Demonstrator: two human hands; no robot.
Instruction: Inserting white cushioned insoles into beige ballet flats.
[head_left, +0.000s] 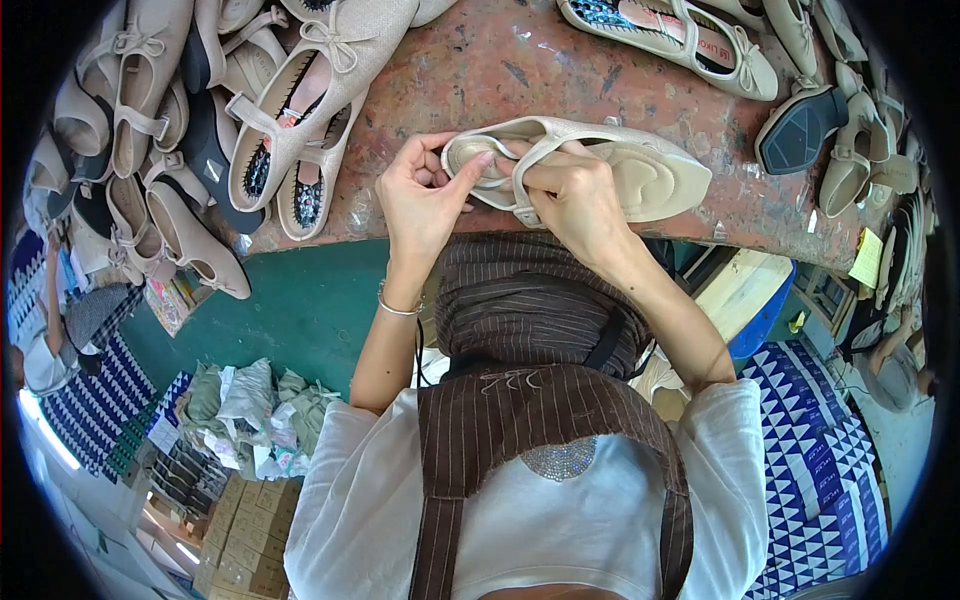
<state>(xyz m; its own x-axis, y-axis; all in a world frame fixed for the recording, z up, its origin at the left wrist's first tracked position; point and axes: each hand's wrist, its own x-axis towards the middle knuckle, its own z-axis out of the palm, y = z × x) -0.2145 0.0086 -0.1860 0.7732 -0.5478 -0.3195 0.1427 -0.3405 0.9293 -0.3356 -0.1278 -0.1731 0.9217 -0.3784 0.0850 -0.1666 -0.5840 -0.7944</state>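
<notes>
A beige woven shoe [590,130] with a strap lies sideways at the near edge of the worktable, its toe to the right. A beige padded insole [660,182] shows along it, with its broad end over the toe part. My left hand [428,190] is closed round the heel, thumb pressed at the inner heel rim and fingers behind it. My right hand [580,195] is closed at the strap, its bent fingers reaching into the shoe's opening. The right fingertips are partly hidden, so what they touch inside cannot be made out.
Many similar beige shoes [300,130] crowd the left of the stained worktable [440,80]. More lie at the far right, including a shoe [690,35] with a patterned lining and a dark-soled shoe [800,130]. A yellow note [866,256] hangs at the right edge.
</notes>
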